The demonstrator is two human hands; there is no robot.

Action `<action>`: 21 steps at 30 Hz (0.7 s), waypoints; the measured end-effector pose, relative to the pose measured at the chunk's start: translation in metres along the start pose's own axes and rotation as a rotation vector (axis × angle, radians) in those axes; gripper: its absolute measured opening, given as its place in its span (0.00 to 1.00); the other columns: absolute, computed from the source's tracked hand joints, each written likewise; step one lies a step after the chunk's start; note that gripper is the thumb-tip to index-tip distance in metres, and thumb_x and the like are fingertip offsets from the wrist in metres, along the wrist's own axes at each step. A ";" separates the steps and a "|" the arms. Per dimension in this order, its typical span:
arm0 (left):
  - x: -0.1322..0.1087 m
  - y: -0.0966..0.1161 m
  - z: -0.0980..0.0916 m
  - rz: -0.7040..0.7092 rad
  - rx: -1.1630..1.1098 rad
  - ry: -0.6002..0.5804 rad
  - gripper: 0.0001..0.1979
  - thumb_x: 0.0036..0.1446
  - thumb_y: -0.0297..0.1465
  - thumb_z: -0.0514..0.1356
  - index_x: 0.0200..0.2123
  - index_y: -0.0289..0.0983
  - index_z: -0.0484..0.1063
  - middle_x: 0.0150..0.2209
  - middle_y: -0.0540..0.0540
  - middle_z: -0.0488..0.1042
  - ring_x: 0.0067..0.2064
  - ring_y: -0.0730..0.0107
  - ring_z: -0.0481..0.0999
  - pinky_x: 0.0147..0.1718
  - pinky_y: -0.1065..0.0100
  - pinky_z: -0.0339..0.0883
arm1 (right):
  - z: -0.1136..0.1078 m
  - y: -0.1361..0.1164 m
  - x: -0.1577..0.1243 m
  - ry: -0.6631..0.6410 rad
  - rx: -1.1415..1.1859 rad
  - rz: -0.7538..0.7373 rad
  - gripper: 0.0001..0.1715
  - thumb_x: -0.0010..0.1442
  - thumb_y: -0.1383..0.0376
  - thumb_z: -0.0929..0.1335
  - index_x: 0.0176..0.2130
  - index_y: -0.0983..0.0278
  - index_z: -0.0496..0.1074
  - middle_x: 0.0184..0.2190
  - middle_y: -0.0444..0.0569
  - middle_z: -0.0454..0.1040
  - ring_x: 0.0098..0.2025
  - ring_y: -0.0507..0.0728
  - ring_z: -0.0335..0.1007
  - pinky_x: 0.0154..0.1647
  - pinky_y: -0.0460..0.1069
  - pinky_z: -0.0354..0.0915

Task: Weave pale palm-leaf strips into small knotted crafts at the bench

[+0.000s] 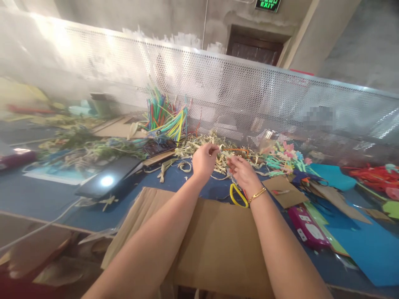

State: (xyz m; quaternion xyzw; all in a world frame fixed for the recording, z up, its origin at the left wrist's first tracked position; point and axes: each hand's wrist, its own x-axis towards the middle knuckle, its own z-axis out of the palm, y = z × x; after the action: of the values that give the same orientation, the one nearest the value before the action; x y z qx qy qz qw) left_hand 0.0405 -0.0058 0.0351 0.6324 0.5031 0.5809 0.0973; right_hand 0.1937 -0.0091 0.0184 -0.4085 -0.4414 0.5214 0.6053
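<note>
My left hand (pixel 204 161) is closed in a pinch on a thin pale strip (pixel 222 148), above the heap of similar strips. Just to the right, my right hand (pixel 243 171) has its thumb and fingertips together near the lower end of that strip, seemingly pinching it too. Beneath both hands lies a tangled pile of cream-coloured strips (pixel 190 147), like dried husk or paper ribbon. An orange stick-like piece (pixel 235 150) shows behind the fingers. A yellow loop handle (pixel 237 196), probably of scissors, sits beside my right wrist.
Brown cardboard (pixel 224 245) lies under my forearms. Colourful pipe cleaners (pixel 162 114) stand behind on the left, near a dark lit device (pixel 109 178). Rightward are pastel paper flowers (pixel 286 155), a purple power strip (pixel 308 228) and blue sheets (pixel 370 245). A perforated metal screen (pixel 249 89) closes the back.
</note>
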 end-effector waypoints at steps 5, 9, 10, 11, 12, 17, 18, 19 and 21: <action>-0.004 -0.011 0.015 -0.098 -0.225 -0.040 0.06 0.53 0.32 0.58 0.31 0.38 0.73 0.29 0.49 0.76 0.31 0.70 0.72 0.33 0.70 0.62 | 0.002 0.005 -0.001 -0.064 0.140 0.126 0.15 0.43 0.59 0.76 0.30 0.60 0.71 0.38 0.46 0.78 0.35 0.53 0.73 0.31 0.48 0.68; -0.007 -0.014 0.019 -0.131 -0.233 -0.074 0.06 0.52 0.34 0.59 0.30 0.38 0.74 0.27 0.50 0.75 0.29 0.71 0.71 0.30 0.70 0.62 | -0.002 0.009 0.004 0.044 0.109 0.059 0.14 0.44 0.59 0.76 0.30 0.61 0.72 0.36 0.47 0.78 0.34 0.53 0.73 0.27 0.45 0.66; -0.008 -0.015 0.020 -0.128 -0.236 -0.087 0.06 0.52 0.33 0.59 0.30 0.38 0.73 0.27 0.50 0.75 0.29 0.71 0.71 0.30 0.70 0.62 | -0.003 0.010 0.005 0.064 0.100 0.038 0.14 0.44 0.59 0.76 0.30 0.61 0.73 0.35 0.48 0.78 0.34 0.53 0.73 0.25 0.45 0.65; -0.008 -0.015 0.021 -0.123 -0.239 -0.100 0.05 0.52 0.33 0.59 0.30 0.38 0.73 0.27 0.50 0.75 0.29 0.71 0.71 0.30 0.70 0.62 | -0.004 0.010 0.006 0.078 0.095 0.023 0.14 0.43 0.59 0.76 0.30 0.61 0.73 0.34 0.48 0.79 0.34 0.53 0.73 0.25 0.45 0.64; -0.009 -0.016 0.022 -0.119 -0.244 -0.113 0.05 0.52 0.33 0.60 0.30 0.38 0.73 0.27 0.50 0.75 0.29 0.71 0.71 0.30 0.70 0.62 | -0.004 0.010 0.007 0.091 0.093 0.009 0.14 0.43 0.59 0.76 0.30 0.62 0.73 0.34 0.48 0.79 0.33 0.53 0.73 0.24 0.45 0.64; -0.010 -0.019 0.028 -0.115 -0.284 -0.188 0.10 0.50 0.34 0.62 0.36 0.39 0.74 0.30 0.48 0.76 0.30 0.71 0.72 0.31 0.70 0.63 | -0.005 0.011 0.009 0.121 0.086 -0.045 0.13 0.42 0.60 0.76 0.29 0.63 0.74 0.31 0.49 0.78 0.32 0.54 0.73 0.25 0.46 0.66; -0.010 -0.021 0.030 -0.116 -0.282 -0.209 0.10 0.49 0.35 0.63 0.36 0.39 0.75 0.30 0.48 0.76 0.30 0.70 0.72 0.31 0.69 0.63 | -0.006 0.011 0.009 0.113 0.090 -0.046 0.13 0.42 0.60 0.76 0.29 0.63 0.74 0.31 0.49 0.78 0.33 0.54 0.73 0.26 0.46 0.66; -0.009 -0.022 0.031 -0.117 -0.274 -0.224 0.10 0.49 0.36 0.63 0.36 0.39 0.75 0.30 0.48 0.76 0.30 0.70 0.72 0.30 0.69 0.63 | -0.006 0.011 0.009 0.101 0.097 -0.040 0.13 0.42 0.60 0.76 0.29 0.62 0.74 0.31 0.49 0.78 0.33 0.54 0.73 0.27 0.47 0.67; -0.008 -0.025 0.034 -0.131 -0.277 -0.222 0.10 0.48 0.36 0.64 0.35 0.39 0.76 0.31 0.48 0.76 0.30 0.71 0.71 0.30 0.69 0.63 | -0.006 0.012 0.010 0.079 0.112 -0.020 0.12 0.43 0.60 0.76 0.29 0.62 0.74 0.30 0.48 0.78 0.33 0.54 0.73 0.28 0.47 0.68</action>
State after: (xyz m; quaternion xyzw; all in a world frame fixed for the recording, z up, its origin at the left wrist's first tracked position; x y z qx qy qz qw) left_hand 0.0572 0.0157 0.0012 0.6393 0.4446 0.5635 0.2760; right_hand 0.1970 0.0019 0.0061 -0.3900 -0.3915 0.5228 0.6491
